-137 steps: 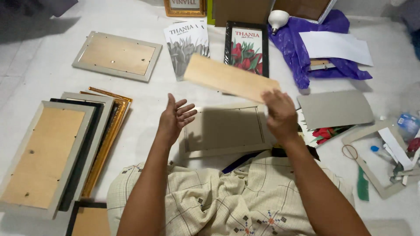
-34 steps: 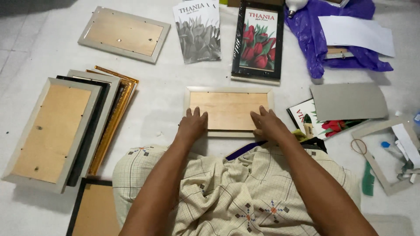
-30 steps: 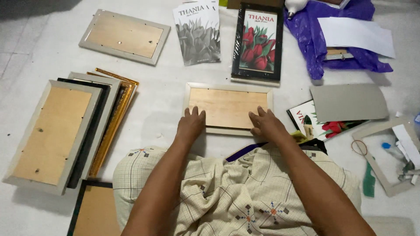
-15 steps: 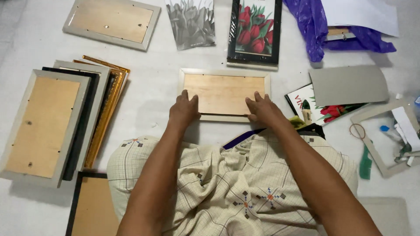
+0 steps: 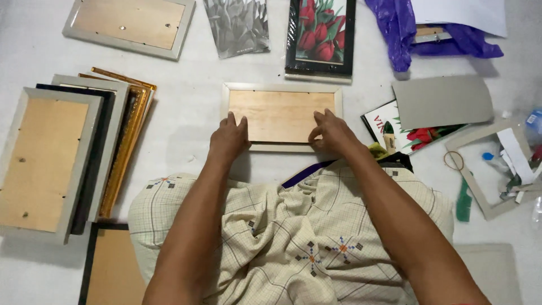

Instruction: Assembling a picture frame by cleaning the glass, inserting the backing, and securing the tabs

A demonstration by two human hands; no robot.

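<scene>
Pressing frame (image 5: 281,117) near edge, both hands (image 5: 228,138)

Both my forearms extend forward, roughly parallel. My left hand (image 5: 227,139) lies palm down, fingers together. My right hand (image 5: 330,131) palm down, fingers slightly curled, thumb tucked inward.

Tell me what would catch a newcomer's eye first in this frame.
Both hands press on the near edge of a pale picture frame lying face down at centre, the left hand at its left corner and the right hand toward its right. Just beyond it lies a black-framed print of red tulips, the brightest thing in view. To the left, a fanned stack of face-down frames fills the floor.
</scene>
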